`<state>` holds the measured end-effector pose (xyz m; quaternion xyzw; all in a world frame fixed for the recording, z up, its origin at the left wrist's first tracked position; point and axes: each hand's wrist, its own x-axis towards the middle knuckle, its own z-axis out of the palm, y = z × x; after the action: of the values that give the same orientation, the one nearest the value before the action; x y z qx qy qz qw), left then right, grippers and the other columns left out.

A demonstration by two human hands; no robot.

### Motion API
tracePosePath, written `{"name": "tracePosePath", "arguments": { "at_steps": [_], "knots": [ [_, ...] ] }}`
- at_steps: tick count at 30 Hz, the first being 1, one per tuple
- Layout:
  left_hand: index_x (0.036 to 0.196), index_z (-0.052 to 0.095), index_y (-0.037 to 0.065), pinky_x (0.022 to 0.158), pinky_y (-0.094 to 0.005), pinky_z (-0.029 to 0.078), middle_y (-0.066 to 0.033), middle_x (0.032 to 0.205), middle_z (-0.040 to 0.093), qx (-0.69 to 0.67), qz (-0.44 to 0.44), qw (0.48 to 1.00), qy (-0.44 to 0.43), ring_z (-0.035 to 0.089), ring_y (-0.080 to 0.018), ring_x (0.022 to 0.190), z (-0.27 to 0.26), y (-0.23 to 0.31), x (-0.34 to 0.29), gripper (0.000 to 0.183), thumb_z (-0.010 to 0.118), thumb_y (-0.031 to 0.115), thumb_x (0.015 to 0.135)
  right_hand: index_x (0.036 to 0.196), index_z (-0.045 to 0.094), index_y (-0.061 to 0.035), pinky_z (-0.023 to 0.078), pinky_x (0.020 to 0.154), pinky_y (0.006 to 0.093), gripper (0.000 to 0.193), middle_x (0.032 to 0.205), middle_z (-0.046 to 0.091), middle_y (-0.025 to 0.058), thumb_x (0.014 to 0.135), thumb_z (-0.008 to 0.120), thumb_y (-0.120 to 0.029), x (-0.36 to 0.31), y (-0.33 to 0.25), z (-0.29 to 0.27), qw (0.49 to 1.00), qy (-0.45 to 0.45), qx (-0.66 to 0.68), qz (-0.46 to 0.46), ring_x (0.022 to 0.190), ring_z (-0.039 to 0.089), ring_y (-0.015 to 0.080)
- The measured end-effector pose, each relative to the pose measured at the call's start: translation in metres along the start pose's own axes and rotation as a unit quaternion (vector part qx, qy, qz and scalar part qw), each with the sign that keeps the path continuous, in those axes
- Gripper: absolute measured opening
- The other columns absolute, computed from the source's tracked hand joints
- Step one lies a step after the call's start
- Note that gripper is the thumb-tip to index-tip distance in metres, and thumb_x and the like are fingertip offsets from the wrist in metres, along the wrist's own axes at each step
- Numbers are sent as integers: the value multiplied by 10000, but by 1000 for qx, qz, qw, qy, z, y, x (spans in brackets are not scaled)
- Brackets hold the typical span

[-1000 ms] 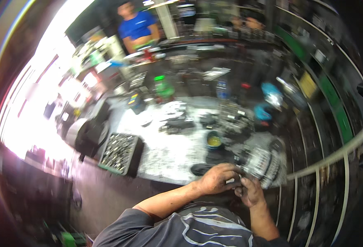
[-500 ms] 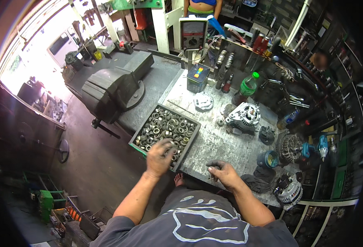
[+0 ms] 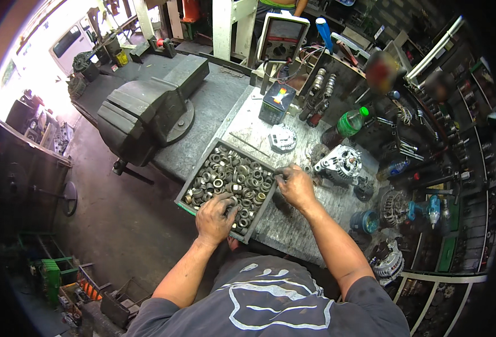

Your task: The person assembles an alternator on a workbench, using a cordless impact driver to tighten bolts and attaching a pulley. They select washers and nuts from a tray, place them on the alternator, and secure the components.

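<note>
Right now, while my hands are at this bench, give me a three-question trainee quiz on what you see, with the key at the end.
1. Multiple choice: which of these is the right hand nearest to? a) cordless driver; b) tray; c) multimeter.
2. True or false: the fingers of the left hand are at the small metal parts in the tray.
3. Fill in: in the picture, the big dark vise stands to the ____ of the tray.

Key: 1. b, tray; 2. true; 3. left.
</note>
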<state>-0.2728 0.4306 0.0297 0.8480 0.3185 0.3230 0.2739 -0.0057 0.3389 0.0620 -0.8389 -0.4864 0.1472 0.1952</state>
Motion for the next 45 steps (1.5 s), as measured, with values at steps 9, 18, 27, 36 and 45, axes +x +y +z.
{"name": "tracePosePath", "arguments": {
  "at_steps": [9,18,27,36,45],
  "knots": [
    [996,747,102,826,-412,594,-60,1151,796,2,4,1000,9,765,-308,972,-1,-1,1,216,876,158,832,1285,772,-142,620,868,494,317,1086,678,173,975,716,-178,36,-16,22,965,-112,-213,-103,990,739,368],
    [1051,781,113,838,-388,596,-32,1198,792,-3,19,1000,17,763,-278,976,0,-5,-1,220,855,165,850,1196,816,-218,601,860,506,252,1106,669,178,1003,655,-197,52,8,-20,966,-147,-148,-149,960,736,395],
    [1100,785,103,845,-422,599,-85,1140,810,-25,16,999,26,772,-324,981,0,-4,-1,230,834,108,876,909,749,-126,603,792,539,93,992,706,145,870,665,-135,69,4,-15,914,-203,-201,-288,908,744,393],
    [1068,826,135,950,-428,589,-57,1126,799,26,-14,999,-46,747,-294,1067,-1,-5,-4,237,875,181,841,1321,662,1,577,677,287,297,1014,722,67,1075,711,-157,-38,21,-77,761,-80,637,91,784,670,114],
    [1118,788,22,1017,-453,547,-174,1159,778,33,7,997,-75,724,-340,1129,15,-32,-7,193,798,100,942,1198,748,-9,585,899,339,259,1073,778,86,943,785,-24,-380,220,-211,628,503,575,151,943,731,197]
  ]
}}
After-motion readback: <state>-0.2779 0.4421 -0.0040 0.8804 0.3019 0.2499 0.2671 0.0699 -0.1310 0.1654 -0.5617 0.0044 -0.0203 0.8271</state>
